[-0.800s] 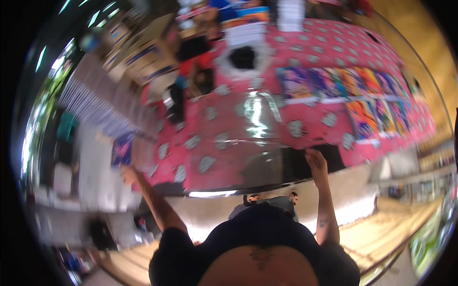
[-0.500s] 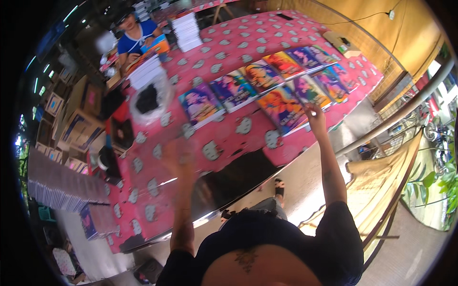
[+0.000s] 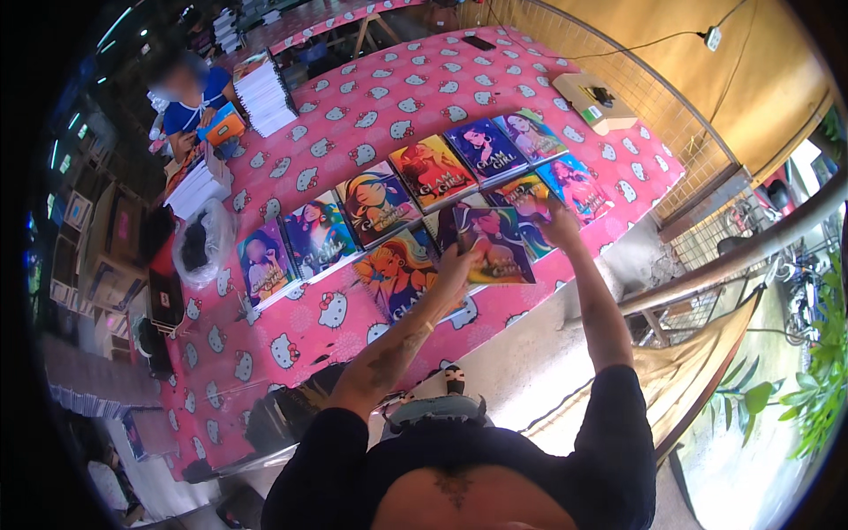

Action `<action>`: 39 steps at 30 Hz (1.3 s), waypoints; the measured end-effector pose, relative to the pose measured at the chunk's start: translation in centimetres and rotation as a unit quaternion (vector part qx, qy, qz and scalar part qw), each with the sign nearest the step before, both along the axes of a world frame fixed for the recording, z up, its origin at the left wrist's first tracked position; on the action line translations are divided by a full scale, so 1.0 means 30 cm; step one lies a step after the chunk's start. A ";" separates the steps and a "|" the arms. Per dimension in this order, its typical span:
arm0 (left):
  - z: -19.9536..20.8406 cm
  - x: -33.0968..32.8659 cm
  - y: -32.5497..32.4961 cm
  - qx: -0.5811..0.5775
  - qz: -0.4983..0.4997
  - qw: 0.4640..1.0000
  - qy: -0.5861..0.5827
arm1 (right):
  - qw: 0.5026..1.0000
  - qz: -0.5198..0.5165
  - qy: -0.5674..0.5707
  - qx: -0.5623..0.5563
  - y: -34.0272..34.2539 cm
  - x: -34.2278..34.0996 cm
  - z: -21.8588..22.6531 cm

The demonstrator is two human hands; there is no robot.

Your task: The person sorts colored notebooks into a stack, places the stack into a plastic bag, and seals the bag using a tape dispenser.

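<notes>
Illustrated spiral notebooks lie in two slanting rows on the pink table. My left hand (image 3: 458, 269) is closed on the lower left side of a purple notebook (image 3: 496, 237), its thumb on the cover. This notebook is tilted over its neighbours, and its lower edge is smeared by motion. My right hand (image 3: 558, 225) grips the right edge of a yellow and purple notebook (image 3: 523, 196), partly covered by the purple one; its fingertips are slightly blurred. Left of my left hand lies an orange and blue notebook (image 3: 399, 269). A pink and blue notebook (image 3: 579, 190) lies beyond my right hand.
A cat-print cloth covers the table (image 3: 336, 309). A person (image 3: 199, 102) at the far left handles an orange and blue booklet (image 3: 223, 125) near white stacks (image 3: 265, 97). A plastic bag (image 3: 205, 243), cardboard box (image 3: 596, 102) and phone (image 3: 479, 42) sit on the table.
My left hand has moved from the bare cloth on the left to the notebooks and taken hold of the purple one. The view has shifted, so the rows appear farther left.
</notes>
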State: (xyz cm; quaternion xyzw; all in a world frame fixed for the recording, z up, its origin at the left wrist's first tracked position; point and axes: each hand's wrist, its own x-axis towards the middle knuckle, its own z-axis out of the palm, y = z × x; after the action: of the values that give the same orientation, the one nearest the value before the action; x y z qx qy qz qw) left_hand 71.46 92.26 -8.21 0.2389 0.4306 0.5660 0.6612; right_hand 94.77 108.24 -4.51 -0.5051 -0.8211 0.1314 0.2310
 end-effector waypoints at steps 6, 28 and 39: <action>0.215 -0.293 -0.310 0.028 0.190 0.967 0.166 | 0.948 -0.020 -0.307 0.078 0.273 0.182 -0.069; 0.431 -0.647 -1.348 -0.105 0.461 0.827 0.304 | 0.745 0.650 -0.004 0.150 -0.804 -0.954 -0.122; 0.016 -0.272 -0.560 -0.123 0.323 0.684 0.642 | 0.987 0.130 -0.082 0.054 -0.378 -0.497 -0.003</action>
State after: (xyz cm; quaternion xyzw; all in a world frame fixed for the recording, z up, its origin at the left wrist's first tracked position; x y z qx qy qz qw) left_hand 63.31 75.45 -7.73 0.3064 0.8659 0.3948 0.0221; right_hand 79.86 96.91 -4.60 -0.3900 -0.9018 0.0739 0.1709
